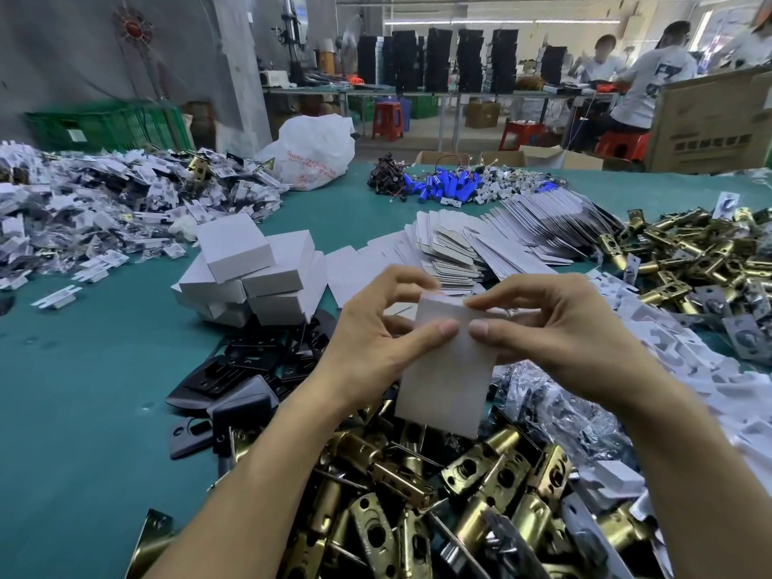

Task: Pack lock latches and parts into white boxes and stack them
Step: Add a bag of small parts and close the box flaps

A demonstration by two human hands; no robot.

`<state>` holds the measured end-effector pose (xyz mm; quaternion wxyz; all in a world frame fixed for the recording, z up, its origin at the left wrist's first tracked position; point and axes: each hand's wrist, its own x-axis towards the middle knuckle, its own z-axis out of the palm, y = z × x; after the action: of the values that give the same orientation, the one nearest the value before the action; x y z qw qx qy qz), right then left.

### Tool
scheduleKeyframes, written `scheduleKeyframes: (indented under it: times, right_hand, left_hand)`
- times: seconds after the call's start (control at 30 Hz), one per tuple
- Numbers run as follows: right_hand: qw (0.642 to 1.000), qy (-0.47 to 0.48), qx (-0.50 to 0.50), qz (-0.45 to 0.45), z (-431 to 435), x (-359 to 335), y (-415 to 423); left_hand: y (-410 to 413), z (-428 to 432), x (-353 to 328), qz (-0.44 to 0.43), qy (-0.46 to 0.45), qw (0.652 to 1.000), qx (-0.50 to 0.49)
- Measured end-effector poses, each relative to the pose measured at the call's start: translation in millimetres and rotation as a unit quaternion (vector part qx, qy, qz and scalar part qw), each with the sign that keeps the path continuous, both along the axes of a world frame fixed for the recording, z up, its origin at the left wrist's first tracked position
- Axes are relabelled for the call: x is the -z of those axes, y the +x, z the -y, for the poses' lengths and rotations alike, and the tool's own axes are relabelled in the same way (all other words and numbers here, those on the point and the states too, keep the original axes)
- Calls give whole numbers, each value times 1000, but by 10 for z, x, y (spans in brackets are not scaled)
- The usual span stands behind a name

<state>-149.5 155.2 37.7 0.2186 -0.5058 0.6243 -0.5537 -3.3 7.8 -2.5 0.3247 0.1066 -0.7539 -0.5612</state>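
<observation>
Left of centre we count about seven closed white cardboard boxes (234, 250) heaped on the teal table (83, 390). Our left hand (372, 340) and right hand (559, 328) pinch one matte white rectangular carton (447, 378), thumbs pressing its front, above a near heap of glossy brass cylindrical latches (493, 470).

the box (447, 361) you hold is plain white, same as the stacked boxes (250, 277) ahead. your table cover (83, 411) is solid teal. the latches (472, 486) below shine brass-gold — the plates (246, 369) beside them are black. farther off: blue cylinders (443, 190), a green crate (104, 125), red stools (388, 119), a white bag (313, 150) with red print.
</observation>
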Motion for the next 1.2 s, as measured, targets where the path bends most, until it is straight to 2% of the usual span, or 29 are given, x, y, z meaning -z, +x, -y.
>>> scheduleKeyframes:
  times: [0.17,0.27,0.37,0.43,0.53,0.67,0.8,0.97,1.2]
  right_hand:
    - [984,-107,88,114,-17,-56,-37]
    - [976,-110,125,139,10,-29,-22]
    - [980,-72,125,138,56,0,10]
    - [986,-33,114,119,75,2,40]
    - [992,14,83,92,78,12,70]
    - [997,66,15,41,86,5,149]
    - [993,112,-24,-24,99,21,194]
    - [992,114,-36,-38,114,42,197]
    - [993,105,-36,-46,109,61,181]
  left_hand:
    - [0,0,-12,133,92,986,41]
    - [5,-15,-26,151,135,976,77]
    - [19,43,-69,106,220,969,44]
    - [12,98,-84,66,291,954,-30]
    - [-47,221,-127,6,382,916,-123]
    - [-99,501,-308,-68,470,860,-186]
    - [-129,686,-382,-95,513,820,-236]
    - [-169,704,-333,-155,553,769,-281]
    - [-148,767,-384,-238,556,725,-329]
